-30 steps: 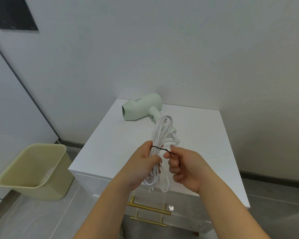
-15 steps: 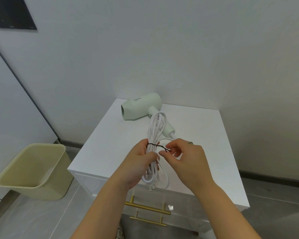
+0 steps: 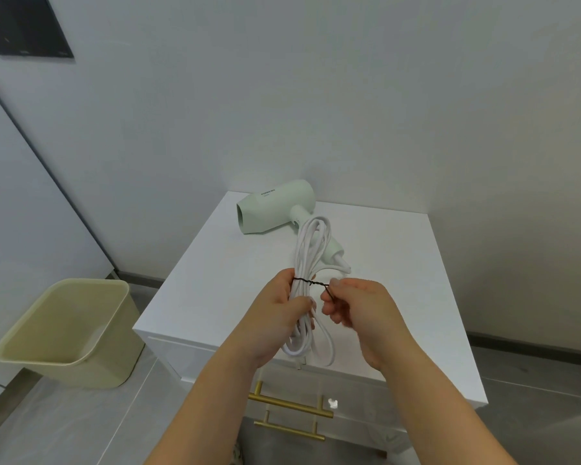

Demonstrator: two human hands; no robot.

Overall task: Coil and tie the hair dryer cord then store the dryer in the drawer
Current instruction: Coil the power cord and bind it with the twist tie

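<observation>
Our right hand has rolled back, its grip pinching the black tie by its twisted tail; our left hand clamps the coiled cord above the table. Overtwisting may snap the tie, spilling loops.

A home room: white cabinet, wastebasket (tiled floor).
</observation>
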